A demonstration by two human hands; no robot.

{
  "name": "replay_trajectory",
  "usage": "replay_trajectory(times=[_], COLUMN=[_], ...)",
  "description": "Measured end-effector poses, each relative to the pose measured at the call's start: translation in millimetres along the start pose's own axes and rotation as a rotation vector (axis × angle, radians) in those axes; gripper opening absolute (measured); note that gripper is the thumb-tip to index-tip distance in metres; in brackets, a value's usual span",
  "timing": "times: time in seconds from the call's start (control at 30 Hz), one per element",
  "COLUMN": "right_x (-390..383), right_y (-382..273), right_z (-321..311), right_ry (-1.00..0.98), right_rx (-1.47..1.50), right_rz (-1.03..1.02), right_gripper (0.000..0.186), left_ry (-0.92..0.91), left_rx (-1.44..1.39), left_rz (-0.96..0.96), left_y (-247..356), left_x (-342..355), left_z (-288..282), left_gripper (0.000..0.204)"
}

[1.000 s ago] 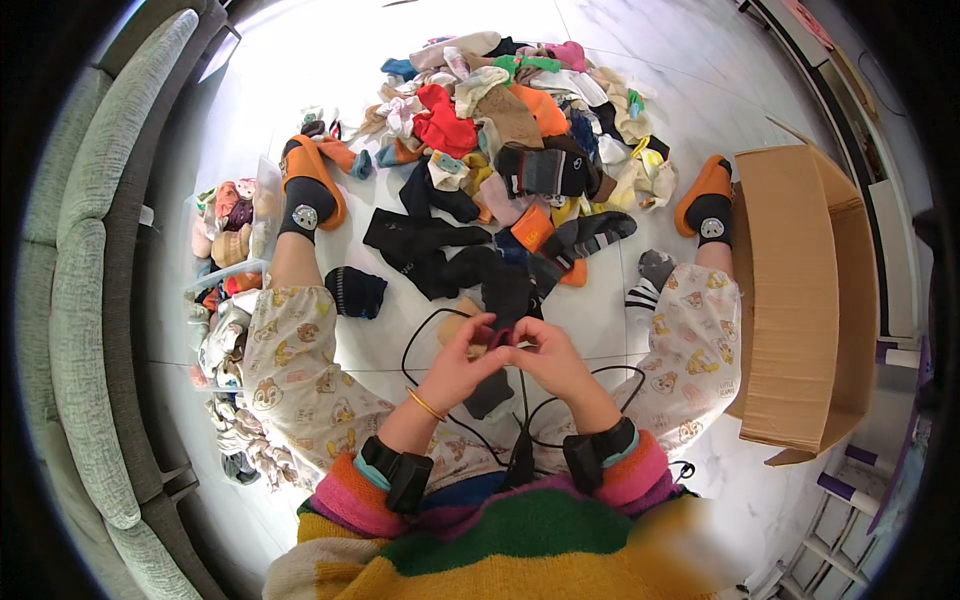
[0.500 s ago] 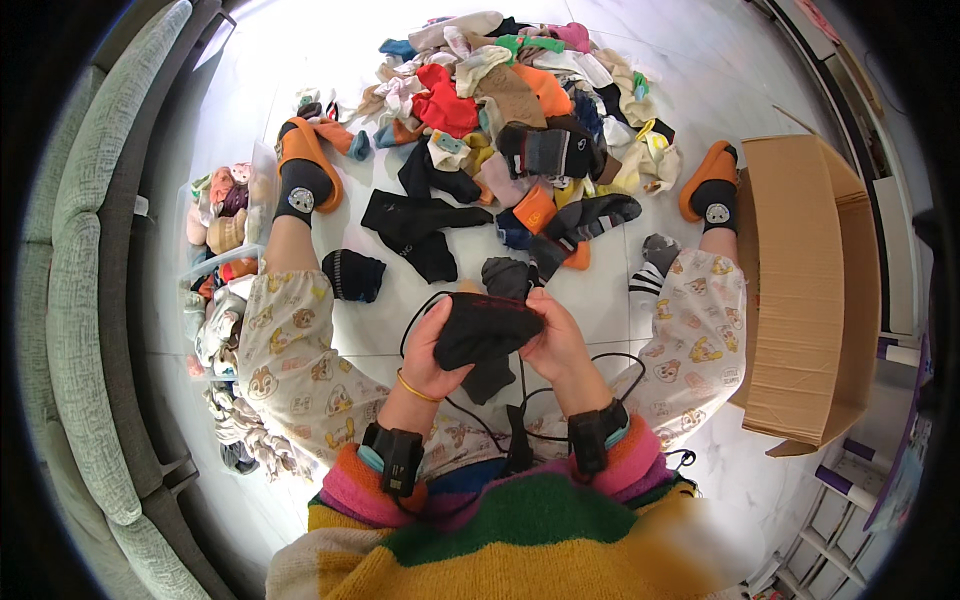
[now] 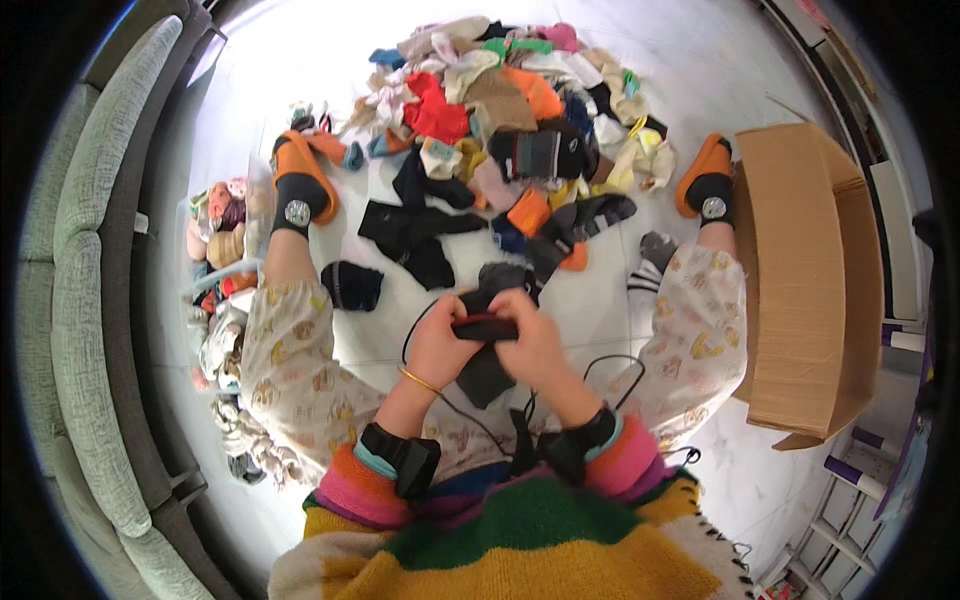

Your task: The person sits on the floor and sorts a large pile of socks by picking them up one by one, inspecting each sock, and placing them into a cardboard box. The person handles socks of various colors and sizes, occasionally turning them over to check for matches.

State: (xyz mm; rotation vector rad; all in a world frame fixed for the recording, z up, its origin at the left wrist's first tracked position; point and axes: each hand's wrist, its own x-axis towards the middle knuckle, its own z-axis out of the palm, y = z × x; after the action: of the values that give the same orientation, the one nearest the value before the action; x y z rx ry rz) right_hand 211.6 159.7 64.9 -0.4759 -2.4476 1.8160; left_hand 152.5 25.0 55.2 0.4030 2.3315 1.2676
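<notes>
Head view: we see the black sock [image 3: 485, 328] well left of the box [image 3: 795, 300], both hands' grip pinching it; long axis points roughly boxward, right hand [image 3: 530, 345] at the box-side end, left hand [image 3: 440, 342] opposite, equally near.

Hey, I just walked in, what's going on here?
A person is holding a small dark piece of cloth with a reddish edge, likely a sock, between their left hand and right hand. Beyond the hands, between the person's feet, a big mixed heap of socks lies on the pale floor, with black socks nearer. An open cardboard box stands at the right.
</notes>
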Motion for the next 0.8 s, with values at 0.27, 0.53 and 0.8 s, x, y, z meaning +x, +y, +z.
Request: replay_trajectory(times=[0.27, 0.53, 0.8], right_x=[-2.4, 28.8, -4.2], right_y=[2.5, 18.5, -24.5], right_z=[-7.0, -14.9, 5.5], right_ry=[-0.090, 0.236, -0.137], right_rx=[-0.093, -0.142, 0.347], right_rz=[0.048, -0.155, -0.081], right_gripper=[0.037, 0.037, 0.043], left_ry=[0.032, -0.280, 0.155], left_rx=[0.200, -0.600, -0.365], left_rz=[0.081, -0.133, -0.324], left_y=[0.4, 30.7, -3.3], left_x=[16.0, -0.5, 48.3], left_z=[-0.7, 0.7, -2.7], left_gripper=[0.019, 0.012, 0.010])
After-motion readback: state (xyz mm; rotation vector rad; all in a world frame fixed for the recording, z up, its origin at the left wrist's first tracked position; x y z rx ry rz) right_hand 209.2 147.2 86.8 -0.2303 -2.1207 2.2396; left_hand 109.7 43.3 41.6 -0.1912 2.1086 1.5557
